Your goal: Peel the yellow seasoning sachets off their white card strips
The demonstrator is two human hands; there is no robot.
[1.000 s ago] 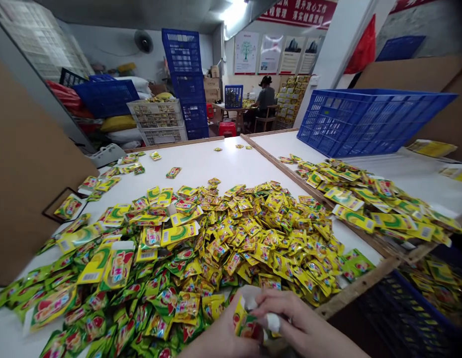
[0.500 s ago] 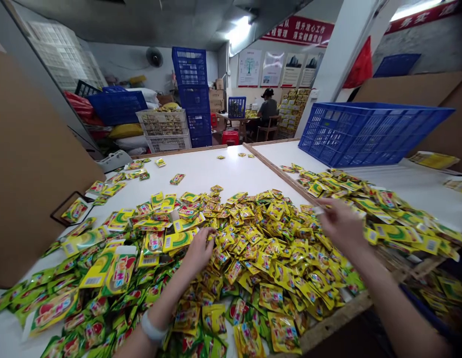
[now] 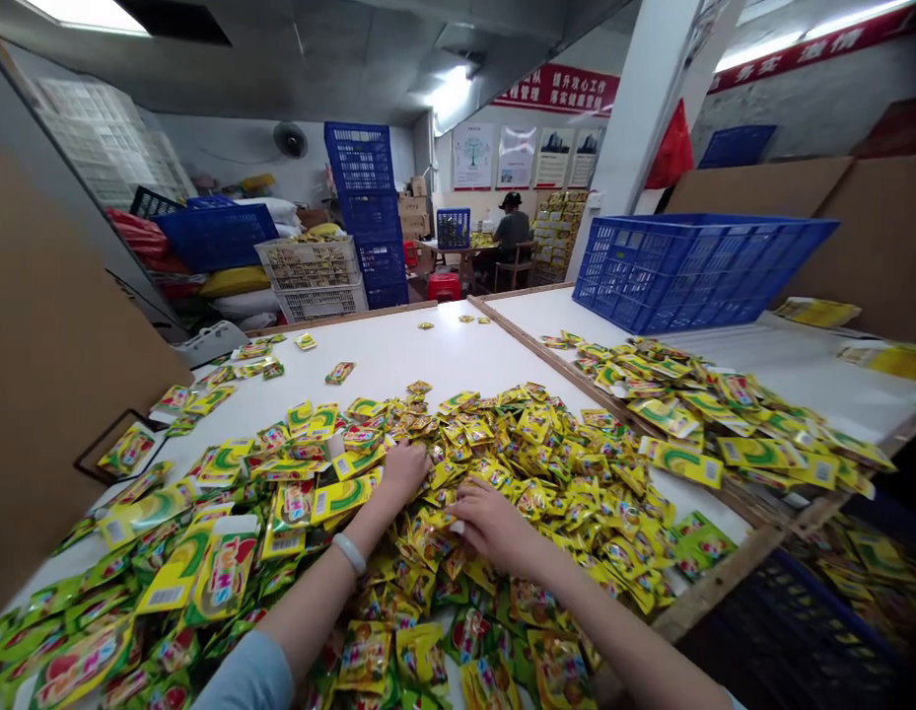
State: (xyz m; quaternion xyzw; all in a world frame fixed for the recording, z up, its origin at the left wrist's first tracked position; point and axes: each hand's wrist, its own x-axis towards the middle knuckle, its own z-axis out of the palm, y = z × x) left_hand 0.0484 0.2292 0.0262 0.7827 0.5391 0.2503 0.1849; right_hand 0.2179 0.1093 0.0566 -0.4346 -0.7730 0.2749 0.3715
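A big heap of small yellow sachets (image 3: 546, 463) covers the white table (image 3: 398, 350) in front of me. Larger yellow-green packets (image 3: 206, 552) lie in a heap to its left. My left hand (image 3: 402, 471) reaches into the sachet heap with its fingers curled down among the sachets; what it grips is hidden. A pale bangle sits on that wrist. My right hand (image 3: 491, 525) lies close beside it on the sachets, fingers bent and pinching at a sachet.
A second table to the right carries more yellow-green packets (image 3: 724, 414) and a tilted blue crate (image 3: 694, 266). Brown cardboard (image 3: 50, 394) stands at the left. Stacked blue crates (image 3: 369, 197) and a seated person (image 3: 511, 229) are far back. A blue crate (image 3: 798, 631) with packets sits low right.
My right hand came back from the right-hand packet heap to the sachets beside my left hand. A second ago both hands were close to me, holding a packet.
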